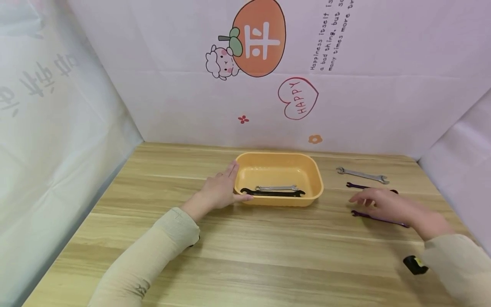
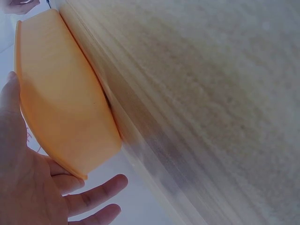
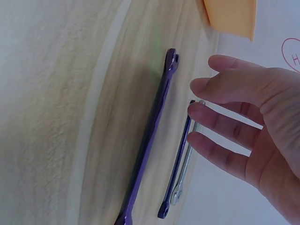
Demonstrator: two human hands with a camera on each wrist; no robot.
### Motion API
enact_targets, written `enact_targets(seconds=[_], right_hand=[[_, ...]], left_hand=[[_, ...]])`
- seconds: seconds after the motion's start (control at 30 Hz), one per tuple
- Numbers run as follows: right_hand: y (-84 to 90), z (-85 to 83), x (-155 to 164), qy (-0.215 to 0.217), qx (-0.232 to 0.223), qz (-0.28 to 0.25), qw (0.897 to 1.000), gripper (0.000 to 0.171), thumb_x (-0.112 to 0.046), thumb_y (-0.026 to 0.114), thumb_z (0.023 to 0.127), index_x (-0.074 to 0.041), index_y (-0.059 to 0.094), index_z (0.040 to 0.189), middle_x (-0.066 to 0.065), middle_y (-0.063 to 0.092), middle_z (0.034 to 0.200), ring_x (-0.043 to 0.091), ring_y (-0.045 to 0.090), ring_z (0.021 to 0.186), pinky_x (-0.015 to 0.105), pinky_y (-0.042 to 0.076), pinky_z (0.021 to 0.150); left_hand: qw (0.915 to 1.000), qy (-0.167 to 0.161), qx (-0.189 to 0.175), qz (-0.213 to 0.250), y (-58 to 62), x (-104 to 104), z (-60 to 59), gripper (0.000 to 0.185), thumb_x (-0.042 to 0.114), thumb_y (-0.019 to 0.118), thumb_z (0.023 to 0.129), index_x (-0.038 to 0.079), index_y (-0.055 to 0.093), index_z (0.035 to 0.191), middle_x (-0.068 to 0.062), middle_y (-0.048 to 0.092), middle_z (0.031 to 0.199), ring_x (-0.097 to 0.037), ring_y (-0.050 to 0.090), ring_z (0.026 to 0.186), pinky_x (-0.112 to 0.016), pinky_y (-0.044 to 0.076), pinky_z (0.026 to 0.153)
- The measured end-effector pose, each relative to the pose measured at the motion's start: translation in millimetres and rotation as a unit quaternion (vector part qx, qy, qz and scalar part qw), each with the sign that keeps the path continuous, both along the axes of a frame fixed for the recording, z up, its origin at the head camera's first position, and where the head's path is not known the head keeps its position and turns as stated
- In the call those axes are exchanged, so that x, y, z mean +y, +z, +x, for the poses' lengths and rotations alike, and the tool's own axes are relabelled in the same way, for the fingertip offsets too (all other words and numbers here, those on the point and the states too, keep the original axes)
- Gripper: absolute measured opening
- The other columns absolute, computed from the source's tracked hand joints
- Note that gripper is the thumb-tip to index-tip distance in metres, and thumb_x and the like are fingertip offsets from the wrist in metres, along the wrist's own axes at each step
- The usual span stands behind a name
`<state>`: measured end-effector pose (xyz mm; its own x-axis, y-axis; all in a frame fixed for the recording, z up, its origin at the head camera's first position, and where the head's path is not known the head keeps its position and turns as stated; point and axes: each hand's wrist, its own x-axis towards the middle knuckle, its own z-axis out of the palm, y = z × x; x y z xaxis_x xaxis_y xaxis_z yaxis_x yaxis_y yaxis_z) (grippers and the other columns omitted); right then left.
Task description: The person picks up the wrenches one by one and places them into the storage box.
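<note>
My left hand [image 1: 218, 189] rests against the left end of a yellow plastic basin [image 1: 318, 183], thumb over the front rim and fingers along the side. In the left wrist view, two fingers extend past the basin's end. Inside the basin lie a small silver wrench [image 1: 277, 188] and a longer black wrench [image 1: 272, 194]. Over at the right, my right hand [image 1: 387, 204] hovers above a purple wrench [image 3: 149, 133], fingers loosely bent and holding nothing. Beyond it lie a second purple wrench [image 3: 177, 166] and a silver double open-ended wrench [image 1: 362, 175].
A black and yellow object [image 1: 415, 265], possibly a tape measure, lies beside the right sleeve. Some dark thing [image 1: 194, 241] is mostly hidden under the left forearm. White printed cloth [image 1: 184, 98] walls in the wooden table [image 1: 245, 256] at the back and sides.
</note>
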<state>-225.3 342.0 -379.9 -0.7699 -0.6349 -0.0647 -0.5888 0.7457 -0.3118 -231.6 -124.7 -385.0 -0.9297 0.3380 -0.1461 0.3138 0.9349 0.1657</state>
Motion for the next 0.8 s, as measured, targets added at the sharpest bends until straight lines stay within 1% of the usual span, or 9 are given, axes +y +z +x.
enact_targets(seconds=[0.1, 0.17, 0.27, 0.43, 0.5, 0.8], right_hand=[[-2.8, 2.5, 3.6, -0.01, -0.022, -0.002, 1.0, 0.031, 0.006, 0.072, 0.086, -0.001, 0.073, 0.116, 0.0, 0.07, 0.102, 0.019, 0.067, 0.087, 0.035, 0.056, 0.071], [-4.4, 4.1, 6.1, -0.015, -0.022, -0.002, 1.0, 0.031, 0.005, 0.073, 0.086, -0.003, 0.073, 0.116, -0.002, 0.07, 0.101, 0.017, 0.066, 0.087, 0.034, 0.056, 0.071], [-8.2, 5.0, 11.5, -0.006, -0.008, -0.009, 1.0, 0.031, 0.006, 0.074, 0.085, -0.004, 0.074, 0.114, -0.002, 0.07, 0.102, 0.015, 0.066, 0.087, 0.033, 0.056, 0.07], [-17.3, 4.4, 21.1, 0.044, 0.03, -0.048, 0.997, 0.04, 0.016, 0.076, 0.073, -0.002, 0.074, 0.109, -0.005, 0.067, 0.098, 0.003, 0.057, 0.084, 0.03, 0.054, 0.067], [-20.5, 4.0, 24.1, 0.058, 0.043, -0.062, 0.995, 0.043, 0.019, 0.077, 0.069, -0.001, 0.073, 0.107, -0.007, 0.065, 0.096, 0.0, 0.054, 0.082, 0.028, 0.054, 0.065], [-27.4, 4.0, 30.4, 0.07, 0.068, -0.072, 0.993, 0.051, 0.023, 0.072, 0.059, 0.001, 0.073, 0.105, -0.013, 0.06, 0.089, 0.0, 0.05, 0.078, 0.029, 0.048, 0.059]], left_hand=[[1.0, 0.001, -0.001, 0.005, -1.1, 0.1, 1.2, 0.119, 0.082, 0.051, 0.087, 0.006, 0.003, 0.165, -0.007, 0.001, 0.172, -0.044, 0.042, 0.142, -0.061, 0.045, 0.102], [1.0, 0.002, -0.001, 0.008, -2.0, 0.2, 1.5, 0.119, 0.082, 0.051, 0.088, 0.006, 0.003, 0.165, -0.008, 0.001, 0.172, -0.044, 0.041, 0.142, -0.062, 0.044, 0.103], [1.0, 0.001, 0.002, 0.007, -2.1, 0.6, 0.7, 0.118, 0.082, 0.051, 0.088, 0.006, 0.002, 0.165, -0.008, 0.002, 0.172, -0.044, 0.041, 0.142, -0.062, 0.044, 0.103], [1.0, -0.001, 0.003, 0.003, -1.1, 1.0, 0.1, 0.118, 0.082, 0.051, 0.088, 0.006, 0.002, 0.164, -0.008, 0.001, 0.172, -0.043, 0.042, 0.142, -0.06, 0.047, 0.101], [1.0, -0.001, 0.001, 0.004, -0.6, 1.0, 0.3, 0.117, 0.081, 0.051, 0.089, 0.006, 0.003, 0.164, -0.009, 0.001, 0.172, -0.043, 0.041, 0.142, -0.06, 0.047, 0.101], [1.0, 0.0, -0.001, 0.008, 0.3, 0.6, 1.1, 0.118, 0.081, 0.052, 0.088, 0.006, 0.003, 0.165, -0.008, 0.001, 0.172, -0.043, 0.041, 0.142, -0.062, 0.045, 0.102]])
